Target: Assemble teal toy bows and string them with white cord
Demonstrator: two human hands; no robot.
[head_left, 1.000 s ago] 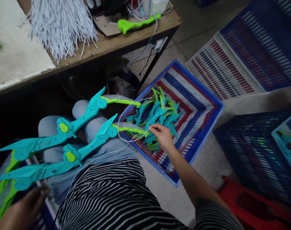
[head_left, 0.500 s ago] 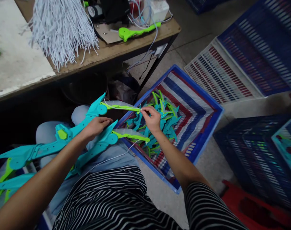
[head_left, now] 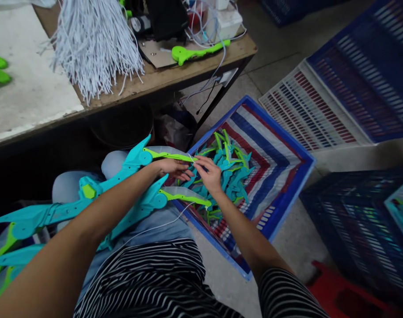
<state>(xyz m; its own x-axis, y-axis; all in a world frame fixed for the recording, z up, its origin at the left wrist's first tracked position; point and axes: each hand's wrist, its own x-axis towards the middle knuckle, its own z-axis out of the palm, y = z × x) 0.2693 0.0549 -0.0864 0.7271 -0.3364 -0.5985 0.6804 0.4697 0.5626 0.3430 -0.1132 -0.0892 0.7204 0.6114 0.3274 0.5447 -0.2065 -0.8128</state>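
Across my lap lie two toy bows of teal plastic with lime-green limbs, the farther bow [head_left: 131,161] and the nearer bow [head_left: 150,198]. My right hand [head_left: 211,177] pinches white cord at the green limb tip of the farther bow; the fingertips partly hide it. Just left of it, my left hand [head_left: 175,168] is under that limb, fingers loosely apart, with nothing visibly held. A white cord [head_left: 165,226] runs from the nearer bow's limb tip back over my jeans. My left forearm covers part of both bows.
On my right, a blue crate [head_left: 279,214] with a striped liner holds several teal and green bows. White cords [head_left: 97,53] hang over the table edge [head_left: 175,73], near a green limb piece [head_left: 184,54]. More crates [head_left: 347,212] and a red stool [head_left: 340,287] stand farther right.
My left hand has moved right, from the farther bow's teal body to beside my right hand at the limb tip. My right hand keeps its pinch there. The whole view has shifted slightly.
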